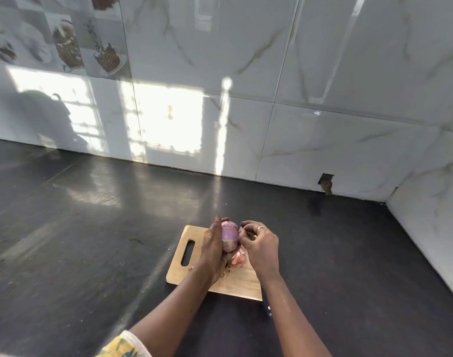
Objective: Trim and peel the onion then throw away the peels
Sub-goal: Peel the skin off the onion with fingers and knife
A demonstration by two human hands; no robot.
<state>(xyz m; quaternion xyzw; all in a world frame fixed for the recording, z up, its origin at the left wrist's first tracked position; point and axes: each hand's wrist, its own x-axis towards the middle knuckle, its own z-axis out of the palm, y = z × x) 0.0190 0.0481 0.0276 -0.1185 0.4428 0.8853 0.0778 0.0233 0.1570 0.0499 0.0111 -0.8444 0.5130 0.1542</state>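
Gripping one onion over one board, two hands; one peel heap

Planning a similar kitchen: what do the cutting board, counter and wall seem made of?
Cutting board: pale wood or bamboo, matt, faint grain. Counter: dark stone or stone-look slab, semi-polished, softly mirroring window light. Wall: glossy marble-veined tiles, probably ceramic; grout lines and sharp reflections show.
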